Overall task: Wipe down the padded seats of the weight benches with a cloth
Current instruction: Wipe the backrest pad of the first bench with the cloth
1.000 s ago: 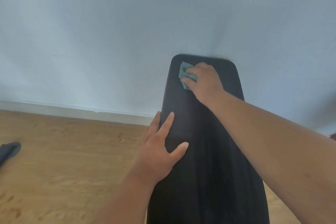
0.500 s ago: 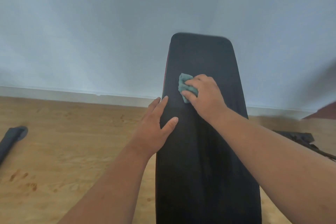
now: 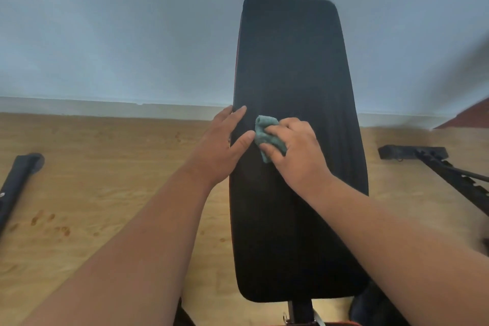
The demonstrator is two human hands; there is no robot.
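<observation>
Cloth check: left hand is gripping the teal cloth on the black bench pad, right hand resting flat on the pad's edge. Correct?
Not quite: the hands are swapped. In the head view, the right hand grips the teal cloth on the black bench pad, and the left hand rests flat on the pad's left edge, fingers straight.

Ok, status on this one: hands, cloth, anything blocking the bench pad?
Right hand grips teal cloth, mid-pad. Left hand flat on bench pad, left edge. Nothing blocking the pad.
</observation>
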